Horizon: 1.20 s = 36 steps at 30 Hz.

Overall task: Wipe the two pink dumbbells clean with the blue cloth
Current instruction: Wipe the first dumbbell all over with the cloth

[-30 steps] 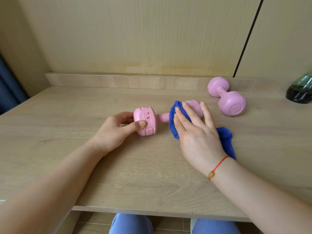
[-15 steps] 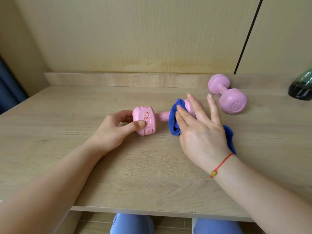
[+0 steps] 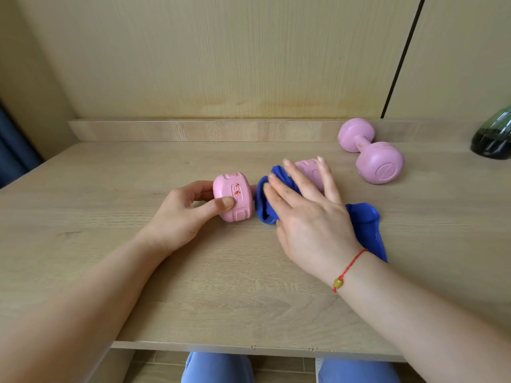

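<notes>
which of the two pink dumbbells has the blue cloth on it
The near dumbbell with squared ends: the left hand grips its left end and the right hand presses the blue cloth over its bar. The round-ended dumbbell at back right lies bare.

wall: pale wood panels (one dark seam) | desk: light wood | floor: tiled

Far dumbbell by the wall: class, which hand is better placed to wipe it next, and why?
Probably right. The right hand presses the blue cloth and lies nearer the far dumbbell; the left hand grips the near dumbbell.
</notes>
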{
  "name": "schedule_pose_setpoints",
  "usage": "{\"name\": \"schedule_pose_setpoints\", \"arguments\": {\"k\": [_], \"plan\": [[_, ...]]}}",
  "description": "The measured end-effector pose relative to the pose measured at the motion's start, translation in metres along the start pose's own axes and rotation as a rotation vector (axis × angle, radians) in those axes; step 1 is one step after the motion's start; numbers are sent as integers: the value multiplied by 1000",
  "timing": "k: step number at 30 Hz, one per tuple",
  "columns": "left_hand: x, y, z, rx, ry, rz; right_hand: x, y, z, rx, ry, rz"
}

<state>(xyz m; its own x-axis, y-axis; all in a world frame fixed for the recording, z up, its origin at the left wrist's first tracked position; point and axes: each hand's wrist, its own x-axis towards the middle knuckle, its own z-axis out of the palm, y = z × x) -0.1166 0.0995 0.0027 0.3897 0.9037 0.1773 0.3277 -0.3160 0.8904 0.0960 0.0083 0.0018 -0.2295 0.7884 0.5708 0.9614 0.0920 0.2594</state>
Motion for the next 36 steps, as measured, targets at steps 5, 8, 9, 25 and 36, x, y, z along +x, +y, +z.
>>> {"name": "schedule_pose_setpoints", "arguments": {"k": [5, 8, 9, 25, 36], "plan": [[0, -3, -1, 8, 0, -11, -4, 12, -3, -67, 34, 49], [1, -2, -1, 4, -12, -5, -4, 9, 4, -29, 40, 20], [1, -1, -1, 1, -17, -4, -3, 8, 6, -19, 34, -1], [-3, 3, -3, -12, -37, 23, 18, 2, 12, 21, -6, -34], [1, -4, -4, 76, -30, -30, 7, 17, 11, -95, 93, 14]]}}
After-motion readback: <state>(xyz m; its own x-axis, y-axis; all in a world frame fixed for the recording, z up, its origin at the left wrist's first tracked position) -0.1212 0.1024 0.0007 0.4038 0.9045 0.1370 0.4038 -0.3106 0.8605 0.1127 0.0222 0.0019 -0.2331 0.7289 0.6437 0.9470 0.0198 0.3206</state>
